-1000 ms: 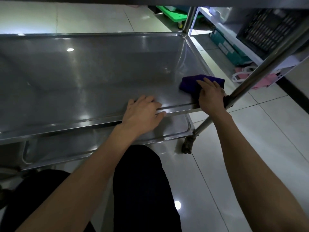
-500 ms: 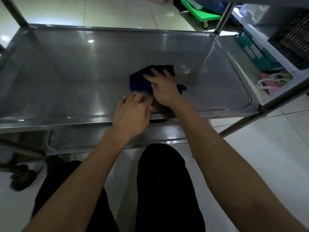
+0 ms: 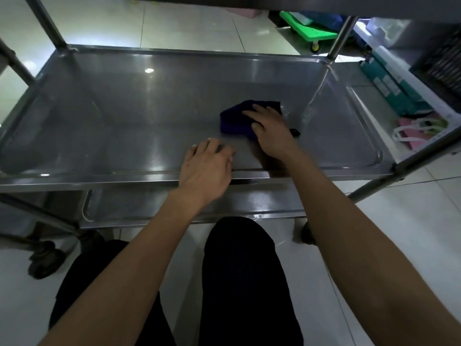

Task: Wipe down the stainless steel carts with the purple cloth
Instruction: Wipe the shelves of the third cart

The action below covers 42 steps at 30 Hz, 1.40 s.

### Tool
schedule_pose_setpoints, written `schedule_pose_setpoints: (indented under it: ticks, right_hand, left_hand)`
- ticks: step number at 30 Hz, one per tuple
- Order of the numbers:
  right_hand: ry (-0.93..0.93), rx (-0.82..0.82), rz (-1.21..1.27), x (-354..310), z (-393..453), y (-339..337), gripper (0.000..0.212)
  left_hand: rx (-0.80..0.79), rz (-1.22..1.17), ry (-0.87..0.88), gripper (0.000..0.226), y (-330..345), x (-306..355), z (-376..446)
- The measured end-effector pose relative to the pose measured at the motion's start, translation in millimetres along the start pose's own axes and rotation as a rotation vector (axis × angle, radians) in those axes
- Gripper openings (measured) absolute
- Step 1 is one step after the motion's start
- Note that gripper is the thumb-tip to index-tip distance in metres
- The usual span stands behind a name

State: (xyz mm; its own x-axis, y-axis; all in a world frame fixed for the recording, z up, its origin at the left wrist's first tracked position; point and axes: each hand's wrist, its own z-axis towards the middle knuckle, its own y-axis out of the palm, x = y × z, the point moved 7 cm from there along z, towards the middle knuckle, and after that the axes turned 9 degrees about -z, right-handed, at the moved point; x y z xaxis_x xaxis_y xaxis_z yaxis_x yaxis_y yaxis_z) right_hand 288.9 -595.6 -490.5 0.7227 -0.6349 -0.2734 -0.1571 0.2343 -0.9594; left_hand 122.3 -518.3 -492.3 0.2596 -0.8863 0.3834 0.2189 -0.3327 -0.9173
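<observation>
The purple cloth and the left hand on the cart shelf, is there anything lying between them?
Nothing: in the head view only bare steel shelf separates the left hand from the purple cloth under the right hand.

Bare arms, dark trousers

Both forearms are uncovered right up to the frame's edge, with no sleeves, watch, rings or gloves to be seen on the left hand (image 3: 205, 168) or the right hand (image 3: 270, 129). The legs below wear plain black trousers (image 3: 245, 283) of a matte fabric, without visible seams, pockets or markings. Feet and footwear cannot be made out.
</observation>
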Motion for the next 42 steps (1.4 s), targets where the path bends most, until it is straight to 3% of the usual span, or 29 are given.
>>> schedule_pose_setpoints:
  ticks: [5,9,12,24,30,37,39,42]
  right_hand:
    - [0.106,0.088,-0.067,83,-21,-26,0.043]
    - [0.201,0.082,-0.104,143,-35,-46,0.043]
    - [0.295,0.116,-0.142,177,-43,-59,0.044]
    - [0.443,0.165,-0.200,225,-31,-82,0.044]
    - [0.465,0.122,-0.203,218,-23,-71,0.045]
    - [0.227,-0.035,-0.159,128,21,-27,0.048]
    - [0.184,-0.059,-0.139,99,34,-14,0.048]
    - [0.115,-0.081,-0.114,51,50,3,0.048]
  left_hand:
    - [0.052,-0.068,-0.122,0.034,7,24,23]
    - [-0.006,-0.083,0.014,0.036,29,79,48]
    - [-0.052,-0.069,-0.018,0.035,43,95,56]
    - [-0.038,-0.040,-0.015,0.043,50,93,60]
    - [-0.013,-0.056,0.014,0.043,51,88,59]
    - [-0.071,-0.247,0.070,0.039,30,69,62]
    - [-0.015,-0.313,0.055,0.036,11,42,59]
    - [0.116,-0.154,-0.030,0.029,-13,-8,46]
